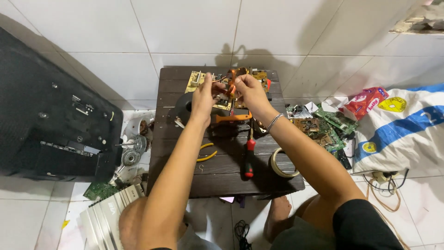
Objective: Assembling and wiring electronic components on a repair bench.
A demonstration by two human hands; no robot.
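Two hands are working together over the far half of a small dark wooden desk [185,183]. I am closing my left hand [203,98] around a small part at the edge of the yellowish circuit board [225,95], fingers curled and pinching; what exactly they are gripping is too small to tell. I am holding my right hand [252,92], a bead bracelet [274,121] at its wrist, clenched on the same board from the other side, just beside an orange component [232,76]. The board is sitting near the desk's far edge, raised slightly in my grip. Lying below the hands: an orange-handled tool [233,117] lying crosswise, a red-and-black screwdriver [249,159] pointing away from me, a yellow wire loop [206,153], and a roll of tape [281,163] at the right edge. On the tiled floor, a black television back panel [51,120] is lying to the left, green circuit boards [326,127] and a white-and-blue sack [402,127] to the right.
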